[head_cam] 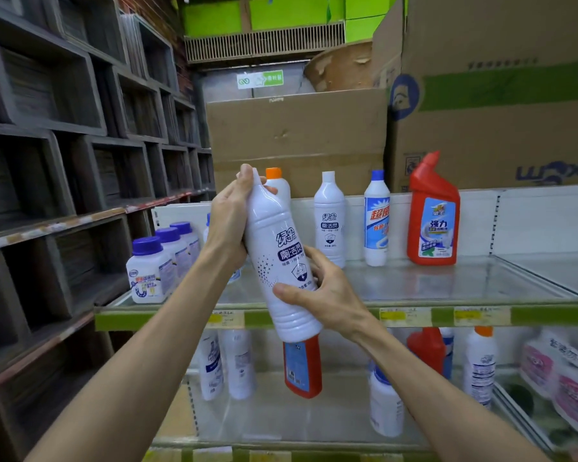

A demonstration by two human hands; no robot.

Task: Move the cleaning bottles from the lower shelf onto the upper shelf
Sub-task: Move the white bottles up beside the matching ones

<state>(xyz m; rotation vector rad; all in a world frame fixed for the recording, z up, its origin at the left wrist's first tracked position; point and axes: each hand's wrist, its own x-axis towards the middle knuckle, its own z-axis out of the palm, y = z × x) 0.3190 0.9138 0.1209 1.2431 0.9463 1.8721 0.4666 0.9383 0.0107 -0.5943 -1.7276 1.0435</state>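
While both hands hold it in front of the shelving, the white bottle leans with its top tilted left, its base hanging below the green edge of the upper shelf. The left hand wraps its fingers round the neck and upper body, covering the cap; the right hand cups the lower body, thumb across the front and fingers curled behind. On the upper shelf stand a matching white bottle, an orange-capped bottle partly hidden behind the held one, a blue-capped bottle, a red bottle and purple-lidded jars. More bottles, among them a red bottle with a blue label, stand on the lower shelf. Cardboard boxes rise behind.
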